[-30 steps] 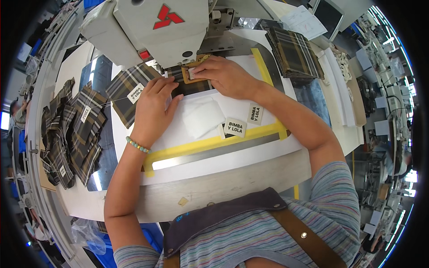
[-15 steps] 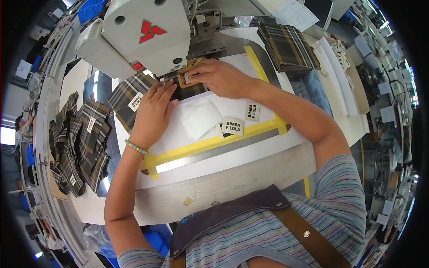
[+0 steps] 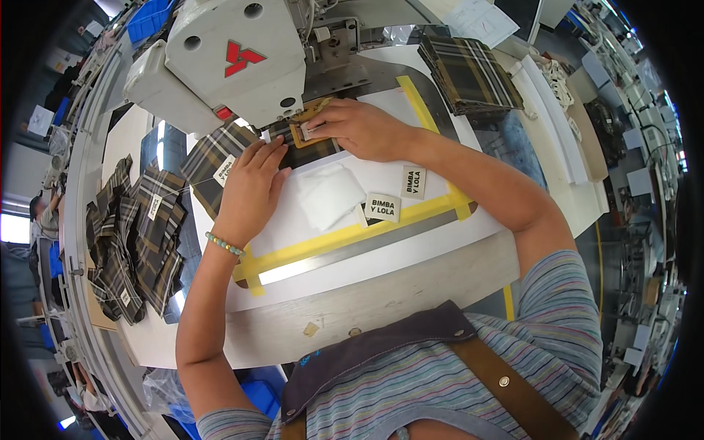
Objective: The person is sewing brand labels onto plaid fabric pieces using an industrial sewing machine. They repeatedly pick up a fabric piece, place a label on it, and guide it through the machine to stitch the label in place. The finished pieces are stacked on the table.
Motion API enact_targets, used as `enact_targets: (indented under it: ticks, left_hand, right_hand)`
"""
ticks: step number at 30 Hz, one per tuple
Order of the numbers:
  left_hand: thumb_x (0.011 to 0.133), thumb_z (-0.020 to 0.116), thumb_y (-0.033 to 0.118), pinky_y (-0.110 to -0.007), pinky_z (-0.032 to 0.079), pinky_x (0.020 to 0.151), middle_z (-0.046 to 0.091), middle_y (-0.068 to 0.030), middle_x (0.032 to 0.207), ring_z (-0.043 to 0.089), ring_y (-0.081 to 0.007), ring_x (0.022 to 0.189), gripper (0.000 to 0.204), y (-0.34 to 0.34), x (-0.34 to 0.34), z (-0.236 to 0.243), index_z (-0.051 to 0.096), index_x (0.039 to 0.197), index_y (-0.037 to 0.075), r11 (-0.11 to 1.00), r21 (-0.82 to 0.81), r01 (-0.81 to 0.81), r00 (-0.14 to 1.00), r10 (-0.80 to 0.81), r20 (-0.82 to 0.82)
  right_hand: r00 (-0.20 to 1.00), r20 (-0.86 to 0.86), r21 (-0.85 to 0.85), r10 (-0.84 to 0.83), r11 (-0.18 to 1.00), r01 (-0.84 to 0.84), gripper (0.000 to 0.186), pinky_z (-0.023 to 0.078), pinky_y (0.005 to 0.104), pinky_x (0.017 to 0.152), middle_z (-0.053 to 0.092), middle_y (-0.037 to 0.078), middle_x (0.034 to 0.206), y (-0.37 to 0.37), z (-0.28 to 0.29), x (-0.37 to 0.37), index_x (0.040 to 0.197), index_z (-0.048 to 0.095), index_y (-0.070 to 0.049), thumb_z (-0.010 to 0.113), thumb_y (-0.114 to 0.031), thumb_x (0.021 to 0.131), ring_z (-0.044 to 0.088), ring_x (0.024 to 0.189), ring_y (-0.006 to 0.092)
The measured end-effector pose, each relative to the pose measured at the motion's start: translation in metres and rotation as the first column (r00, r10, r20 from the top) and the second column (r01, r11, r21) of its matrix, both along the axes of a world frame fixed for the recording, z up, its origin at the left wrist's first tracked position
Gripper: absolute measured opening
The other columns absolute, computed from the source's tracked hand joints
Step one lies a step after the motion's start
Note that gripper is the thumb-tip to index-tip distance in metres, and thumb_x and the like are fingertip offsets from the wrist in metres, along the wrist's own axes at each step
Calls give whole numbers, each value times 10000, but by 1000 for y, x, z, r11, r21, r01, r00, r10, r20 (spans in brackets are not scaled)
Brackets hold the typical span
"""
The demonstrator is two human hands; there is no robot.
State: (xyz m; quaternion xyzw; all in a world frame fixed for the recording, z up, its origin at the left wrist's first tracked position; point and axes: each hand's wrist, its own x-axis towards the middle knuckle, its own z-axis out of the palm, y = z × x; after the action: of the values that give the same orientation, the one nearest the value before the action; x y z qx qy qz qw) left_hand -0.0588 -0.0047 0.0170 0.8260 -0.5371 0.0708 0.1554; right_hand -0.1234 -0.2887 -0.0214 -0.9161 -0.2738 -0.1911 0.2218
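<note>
My left hand (image 3: 255,192), fingers slightly curled and apart, rests on dark plaid fabric (image 3: 199,163) beneath the white sewing machine head (image 3: 213,81). My right hand (image 3: 367,133) pinches at a small pale piece (image 3: 307,130) inside a yellow-tan frame (image 3: 301,145) on a plaid piece (image 3: 318,154), close to the needle area; the needle itself is hidden. Nearer me, a folded white sheet (image 3: 328,195) and printed pale fabric labels (image 3: 381,200) lie on a white board (image 3: 293,268) with yellow tape (image 3: 341,227) along it.
Loose plaid pieces with labels (image 3: 114,249) are heaped at left. A plaid stack (image 3: 469,70) sits back right, beside a paper sheet (image 3: 477,16) and long white strips (image 3: 551,125). A blue crate (image 3: 150,18) is at back left; a co-worker (image 3: 45,209) is at far left.
The view has shifted, putting the machine head further left in the picture. My hands stay at the frame and fabric, with only slight movement of the fingers.
</note>
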Motion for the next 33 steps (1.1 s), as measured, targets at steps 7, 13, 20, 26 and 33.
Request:
enact_targets:
  ticks: [7, 13, 20, 26, 33]
  left_hand:
    - [1014, 677, 100, -472, 461, 1183, 633, -157, 1516, 572, -401, 1382, 391, 1, 8, -7, 651, 1382, -30, 1000, -10, -15, 999, 15, 28]
    - [1006, 680, 80, -489, 426, 1217, 617, -132, 1546, 524, -406, 1448, 412, 9, 17, -8, 643, 1409, 0, 998, -44, -38, 999, 37, -6]
    - [958, 715, 38, -487, 469, 1175, 676, -122, 1441, 558, -391, 1417, 413, 40, 17, 4, 673, 1368, 29, 992, -118, -45, 996, 53, 71]
    - [925, 741, -4, -465, 549, 1079, 745, -109, 1282, 654, -371, 1295, 301, 37, 15, 15, 727, 1225, 14, 987, -156, -21, 997, 32, 69]
    - [934, 727, -9, -460, 548, 1077, 741, -115, 1312, 663, -365, 1287, 304, 6, 1, 12, 724, 1236, 30, 980, -158, 118, 993, -113, 37]
  right_hand:
    - [999, 53, -19, -5, 1000, 6, 311, 542, 421, 1102, 709, 57, 1342, -3, 1, 11, 1237, 775, -73, 632, -18, 967, 631, 1264, 303]
    - [999, 41, -79, -24, 996, 27, 289, 540, 416, 1104, 702, 61, 1353, -8, 7, 19, 1242, 763, -59, 610, -41, 996, 632, 1267, 301]
    - [986, 80, -52, -149, 987, 154, 311, 488, 438, 1159, 669, 69, 1459, -20, 47, -18, 1287, 748, -51, 600, -48, 1014, 594, 1353, 316]
    - [937, 184, -106, -296, 942, 319, 275, 475, 451, 1159, 689, 75, 1432, -70, 44, -31, 1227, 785, -58, 647, -47, 989, 589, 1367, 312]
    - [912, 325, -51, -250, 959, 280, 222, 539, 433, 1060, 744, 77, 1280, -67, 40, -27, 1126, 809, -60, 698, -36, 935, 663, 1236, 287]
